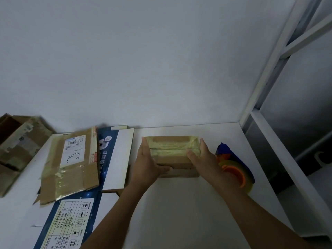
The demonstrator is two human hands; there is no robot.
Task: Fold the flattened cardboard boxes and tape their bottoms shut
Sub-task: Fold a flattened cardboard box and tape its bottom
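Hands first: our left hand (146,164) is flat against the left end of the small cardboard box (170,159), fingers straight and thumb stretched along the lower front edge. Our right hand (204,162) is pressed to the right end the same way, with its thumb lying over the top near the corner. So nothing's pinched, we're basically squeezing it between two spread palms.

The box sits on the white bench (179,203) close to the back wall, roughly mid-bench. The face turned up is covered in yellowish tape (172,145), so we reckon that's the bottom and it's sealed already.

Handling-wise, it looks light and empty, so it should lift easily, but small corrugated walls give if you lean on the middle. We'd keep the pressure on the ends and corners, where the folds make it stiffest. That glossy tape is probably slick, so bare cardboard is the better place for fingers.

A blue and orange tape dispenser (233,169) lies just right of the box, partly hidden behind our right wrist. Off to the left are a flattened brown box (71,164) with a shipping label and a flattened blue-and-white box (115,159), partly overlapping, both looking like they're waiting their turn. More brown boxes (18,141) sit at the far left edge; can't tell if they're finished.
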